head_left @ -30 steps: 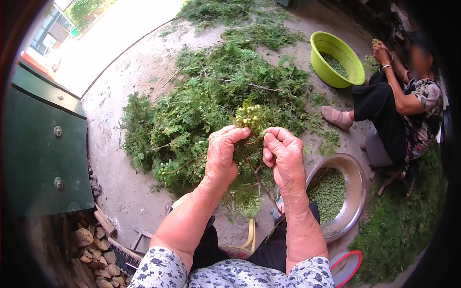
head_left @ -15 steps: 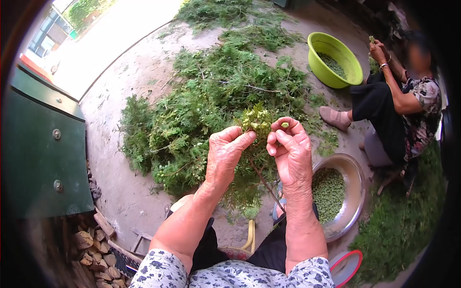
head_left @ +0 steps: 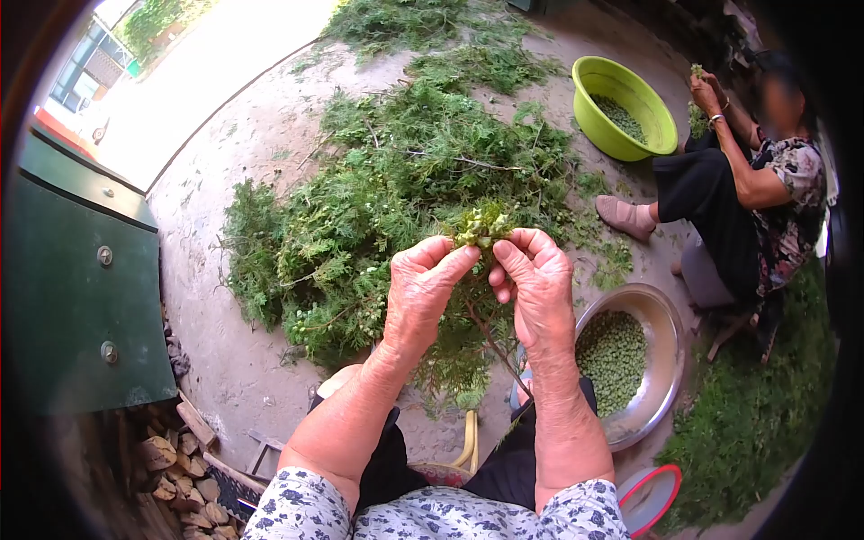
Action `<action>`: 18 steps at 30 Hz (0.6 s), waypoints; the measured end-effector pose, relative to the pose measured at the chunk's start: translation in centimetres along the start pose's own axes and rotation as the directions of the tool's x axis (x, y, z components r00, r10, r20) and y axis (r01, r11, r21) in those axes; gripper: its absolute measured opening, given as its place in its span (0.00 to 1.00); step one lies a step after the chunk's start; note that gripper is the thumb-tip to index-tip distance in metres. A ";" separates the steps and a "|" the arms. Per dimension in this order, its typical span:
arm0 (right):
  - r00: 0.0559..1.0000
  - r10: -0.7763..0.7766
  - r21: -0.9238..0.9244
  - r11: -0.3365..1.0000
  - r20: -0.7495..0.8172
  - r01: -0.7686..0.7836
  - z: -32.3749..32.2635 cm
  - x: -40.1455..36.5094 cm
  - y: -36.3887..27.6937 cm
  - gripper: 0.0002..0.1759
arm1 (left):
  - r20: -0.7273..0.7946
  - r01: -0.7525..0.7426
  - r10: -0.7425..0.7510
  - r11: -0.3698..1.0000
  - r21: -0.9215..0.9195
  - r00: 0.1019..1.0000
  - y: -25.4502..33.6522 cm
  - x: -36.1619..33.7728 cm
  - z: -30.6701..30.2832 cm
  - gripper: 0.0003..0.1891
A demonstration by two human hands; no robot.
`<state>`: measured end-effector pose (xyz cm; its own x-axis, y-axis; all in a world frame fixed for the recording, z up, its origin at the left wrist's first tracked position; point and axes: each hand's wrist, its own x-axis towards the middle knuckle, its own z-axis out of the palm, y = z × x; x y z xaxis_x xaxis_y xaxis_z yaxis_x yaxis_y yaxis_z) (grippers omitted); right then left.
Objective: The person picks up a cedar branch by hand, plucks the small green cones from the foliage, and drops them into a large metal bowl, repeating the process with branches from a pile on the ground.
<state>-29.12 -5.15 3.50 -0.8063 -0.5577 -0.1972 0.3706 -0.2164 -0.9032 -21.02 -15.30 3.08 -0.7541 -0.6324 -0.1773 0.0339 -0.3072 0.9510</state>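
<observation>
Between my hands stands an evergreen sprig (head_left: 486,219) with a cluster of pale green cones, its thin brown stem running down toward my knees. My left hand (head_left: 421,286) is closed, pinching the sprig between thumb and index finger just under the cluster. From the other side, my right hand (head_left: 540,286) is closed too, thumb and index finger pressed on a green cone (head_left: 487,240) at the cluster's edge. To the right of my right forearm a steel basin (head_left: 670,360) holds many loose green cones (head_left: 612,364).
A large heap of cut evergreen branches (head_left: 396,198) covers the ground ahead. A lime-green tub (head_left: 666,135) with green cones stands near a seated person (head_left: 756,180) holding a sprig. Split firewood (head_left: 184,477) lies lower left, below a green panel (head_left: 72,297). More greenery (head_left: 756,432) lies right.
My right hand has moved left to the cluster, its thumb and finger now touching it; before, it was apart with a single green cone in its fingers. My left hand stays put.
</observation>
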 end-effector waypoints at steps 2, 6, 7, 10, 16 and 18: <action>0.998 0.057 0.142 0.988 0.036 -0.062 -0.2 0.1 0.1 0.10 | 0.024 0.042 -0.040 0.994 -0.100 0.999 0.2 -0.1 0.0 0.06; 0.990 0.113 0.276 0.952 0.082 -0.131 -0.3 0.1 0.2 0.08 | 0.044 0.097 -0.090 0.972 -0.216 0.995 0.0 -0.1 -0.1 0.05; 0.985 0.112 0.381 0.912 0.132 -0.155 -0.7 0.2 0.3 0.09 | 0.042 0.097 -0.090 0.972 -0.215 0.995 -0.1 0.0 -0.3 0.05; 0.987 0.069 0.430 0.894 0.145 -0.126 -1.0 0.2 -0.5 0.10 | 0.010 0.153 -0.158 0.936 -0.317 0.987 0.1 0.4 -0.9 0.04; 0.991 0.126 0.393 0.910 0.047 -0.134 -0.2 0.2 -0.8 0.08 | -0.009 0.114 -0.120 0.962 -0.250 0.993 0.3 0.2 -0.6 0.05; 0.991 0.111 0.379 0.916 0.078 -0.133 -0.8 0.4 -0.1 0.08 | -0.013 0.105 -0.111 0.967 -0.232 0.994 0.4 0.1 -0.5 0.06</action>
<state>-29.84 -4.76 3.20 -0.7214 -0.6393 -0.2662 0.6214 -0.4279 -0.6564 -20.77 -15.90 3.34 -0.7449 -0.6032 -0.2849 0.1058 -0.5285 0.8423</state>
